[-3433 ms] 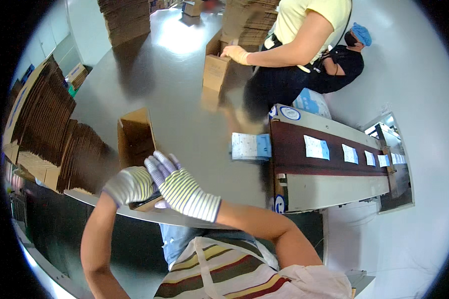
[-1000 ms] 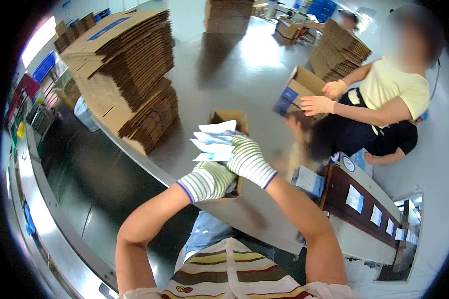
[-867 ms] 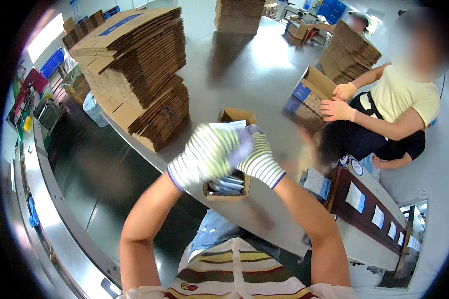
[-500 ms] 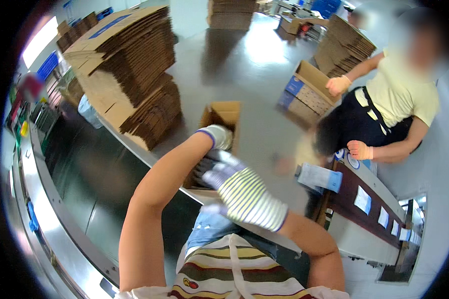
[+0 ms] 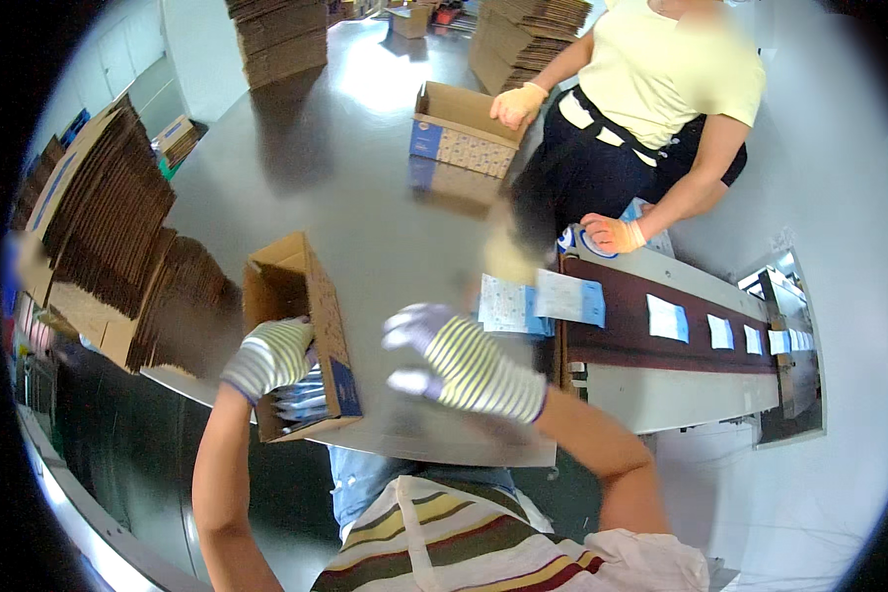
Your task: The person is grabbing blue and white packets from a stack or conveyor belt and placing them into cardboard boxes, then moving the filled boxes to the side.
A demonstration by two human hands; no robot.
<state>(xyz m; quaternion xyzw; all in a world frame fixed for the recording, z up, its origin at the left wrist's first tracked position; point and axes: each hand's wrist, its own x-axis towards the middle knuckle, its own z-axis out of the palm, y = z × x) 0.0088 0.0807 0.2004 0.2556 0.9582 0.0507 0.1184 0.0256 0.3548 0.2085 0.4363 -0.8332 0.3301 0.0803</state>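
An open cardboard box (image 5: 318, 316) lies on its side on the grey table (image 5: 365, 197), its mouth toward me, with white and blue packets (image 5: 304, 400) stacked inside. My left hand (image 5: 268, 357), in a striped glove, rests at the box's mouth against the packets. My right hand (image 5: 444, 357), also gloved, hovers over the table to the right of the box with fingers spread and nothing in it. More white and blue packets (image 5: 538, 299) lie at the near end of a dark red conveyor belt (image 5: 681, 340).
A person in a yellow top stands across the table, one orange-gloved hand (image 5: 516, 104) on another open box (image 5: 461, 133), the other hand (image 5: 607, 234) by the conveyor. Stacks of flat cardboard (image 5: 99, 247) fill the left; more stacks (image 5: 276, 39) stand at the far edge.
My head has turned right, toward the conveyor. My hands put a bundle of packets into the box; my right hand has since come out open, while my left stays at the box mouth.
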